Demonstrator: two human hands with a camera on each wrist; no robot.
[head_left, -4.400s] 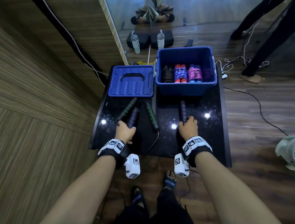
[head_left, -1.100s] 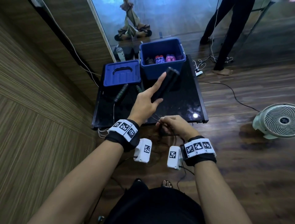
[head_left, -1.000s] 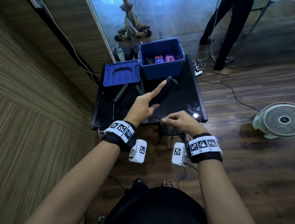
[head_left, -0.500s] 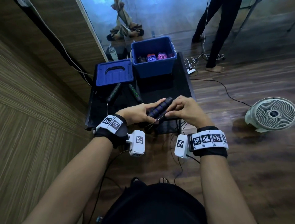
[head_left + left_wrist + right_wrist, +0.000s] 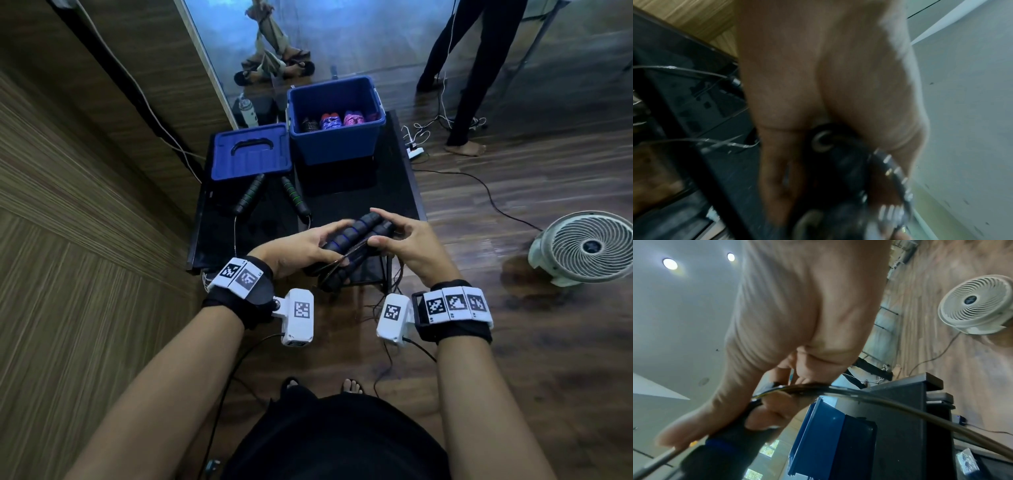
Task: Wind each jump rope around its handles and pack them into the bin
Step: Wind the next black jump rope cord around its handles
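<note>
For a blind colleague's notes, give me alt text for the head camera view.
Left hand and right hand hold blue-ringed jump-rope handles together. Beyond, green-ringed handles lie on a black table near a blue bin.

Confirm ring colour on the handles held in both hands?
Blue rings on black handles; clearest in the head view.

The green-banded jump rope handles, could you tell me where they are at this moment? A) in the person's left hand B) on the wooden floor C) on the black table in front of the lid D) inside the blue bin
C: the green-banded handles lie on the black table, just in front of the blue lid, while both hands hold the blue-banded pair.
</note>
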